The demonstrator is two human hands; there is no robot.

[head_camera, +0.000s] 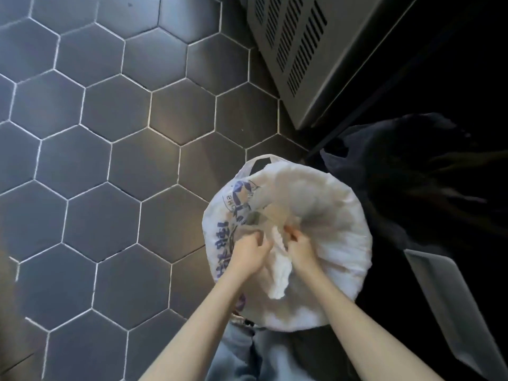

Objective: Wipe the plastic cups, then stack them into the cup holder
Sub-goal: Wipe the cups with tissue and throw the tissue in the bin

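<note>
I am looking straight down over a round bin lined with a white printed plastic bag (338, 243). My left hand (248, 253) and my right hand (301, 250) meet above the bin's middle, fingers curled. Between them sits a blurred clear plastic cup (270, 217), its body reaching away from my fingers. My left hand seems to hold the cup. My right hand grips a white cloth (278, 273), which hangs down between my wrists. No cup holder is in view.
Dark hexagonal floor tiles (110, 160) fill the left side. A grey vented metal cabinet (302, 50) stands at the upper right. A dark bag or cloth (390, 166) lies right of the bin, and a grey metal edge (445, 303) is at the lower right.
</note>
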